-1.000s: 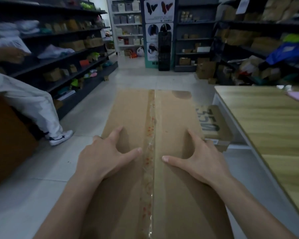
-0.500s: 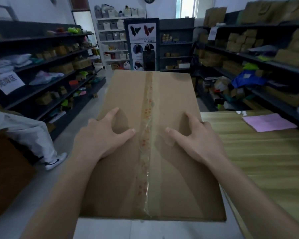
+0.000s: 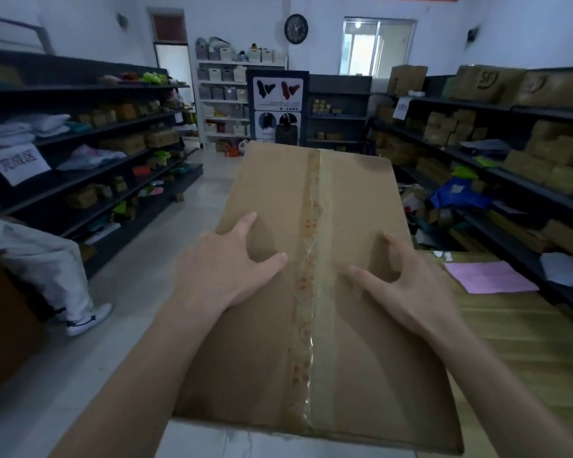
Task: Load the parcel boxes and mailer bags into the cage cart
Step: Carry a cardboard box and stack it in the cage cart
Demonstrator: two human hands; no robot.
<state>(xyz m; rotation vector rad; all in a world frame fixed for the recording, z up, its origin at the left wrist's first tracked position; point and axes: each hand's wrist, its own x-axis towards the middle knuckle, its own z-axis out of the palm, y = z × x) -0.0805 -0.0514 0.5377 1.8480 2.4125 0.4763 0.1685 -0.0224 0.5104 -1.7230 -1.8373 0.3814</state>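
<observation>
Cardboard parcel box (image 3: 351,200), taped down its middle, is held raised, overlapping the near-left edge of the worktop (image 3: 516,345). Its sides are clasped by the left grip (image 3: 225,269) and right grip (image 3: 411,289), thumbs spread flat, likely for steadiness in carrying.

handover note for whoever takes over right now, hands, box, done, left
Left hand: grips the taped cardboard box at its left edge, thumb on top.
Right hand: grips its right edge, thumb on top.
Box: held up off the floor, beside the wooden table.
Done: this box picked up.
Left: carry it to the cage cart, not in view, and load it.
</observation>
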